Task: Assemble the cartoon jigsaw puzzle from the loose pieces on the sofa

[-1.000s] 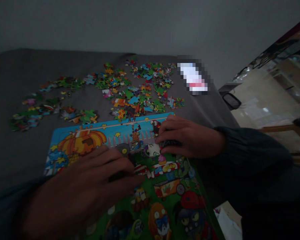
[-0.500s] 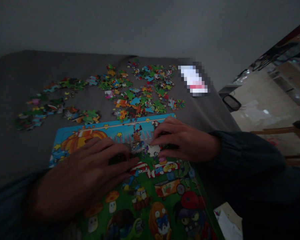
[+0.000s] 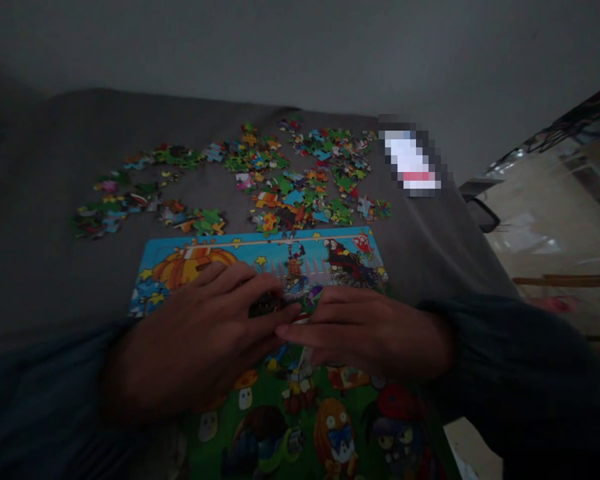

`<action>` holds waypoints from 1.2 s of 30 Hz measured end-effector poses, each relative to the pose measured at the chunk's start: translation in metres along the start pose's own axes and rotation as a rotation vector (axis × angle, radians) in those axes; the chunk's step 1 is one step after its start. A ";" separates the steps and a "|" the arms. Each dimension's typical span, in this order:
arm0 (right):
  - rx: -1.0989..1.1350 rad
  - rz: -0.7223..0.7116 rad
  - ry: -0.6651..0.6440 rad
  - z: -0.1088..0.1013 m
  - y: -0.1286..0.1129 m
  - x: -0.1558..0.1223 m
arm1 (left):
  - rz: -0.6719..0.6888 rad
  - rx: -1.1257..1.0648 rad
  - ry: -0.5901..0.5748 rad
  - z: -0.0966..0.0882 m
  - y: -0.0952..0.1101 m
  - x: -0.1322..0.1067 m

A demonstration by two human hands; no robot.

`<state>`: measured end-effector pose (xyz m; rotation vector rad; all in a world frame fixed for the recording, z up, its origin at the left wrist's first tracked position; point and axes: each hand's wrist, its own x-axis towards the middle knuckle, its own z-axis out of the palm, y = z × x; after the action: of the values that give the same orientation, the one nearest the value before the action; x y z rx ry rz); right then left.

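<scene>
A cartoon jigsaw board point(image 3: 250, 252) with a blue top border and a green lower part lies in front of me. My left hand point(image 3: 205, 333) rests over its left middle, fingers bent and drawn together. A small dark patch shows under them; I cannot tell whether it is a piece. My right hand point(image 3: 365, 330) lies over the board's right middle, fingers pressed together and reaching to the left fingertips. Anything in its fingers is hidden. Between and beyond the hands appear printed cartoon figures, a pumpkin point(image 3: 193, 263) and a red-and-black figure point(image 3: 343, 260).
Many loose jigsaw pieces point(image 3: 300, 197) are spread over the grey cloth point(image 3: 100, 273) beyond the board. A lit, pixelated phone-like screen point(image 3: 411, 161) lies at the far right. A wall point(image 3: 260, 53) stands behind; the floor point(image 3: 535, 233) shows at right.
My right hand has come down and toward my left hand, covering the pale patch it was beside. The figures at the board's upper right have come into sight. The view has shifted slightly.
</scene>
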<state>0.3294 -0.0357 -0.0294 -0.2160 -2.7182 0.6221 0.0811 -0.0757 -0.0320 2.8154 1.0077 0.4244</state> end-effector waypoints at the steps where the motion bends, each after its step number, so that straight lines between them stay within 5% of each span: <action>1: -0.035 -0.005 0.019 0.005 0.000 0.001 | -0.007 -0.004 0.002 0.000 0.000 0.000; 8: -0.168 0.029 0.154 0.001 0.000 0.006 | -0.020 -0.022 -0.021 -0.001 -0.002 0.001; 16: -0.114 -0.130 -0.160 -0.018 -0.011 -0.001 | 0.155 -0.182 0.035 -0.012 0.004 0.000; 22: -0.186 -0.158 -0.215 -0.007 -0.021 0.000 | 0.205 -0.173 -0.025 -0.009 0.003 -0.003; 36: -0.067 0.072 -0.205 -0.005 -0.022 -0.003 | 0.141 -0.153 0.009 -0.009 0.010 -0.005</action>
<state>0.3329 -0.0538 -0.0164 -0.2826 -2.9429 0.6036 0.0812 -0.0861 -0.0228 2.7573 0.7462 0.5070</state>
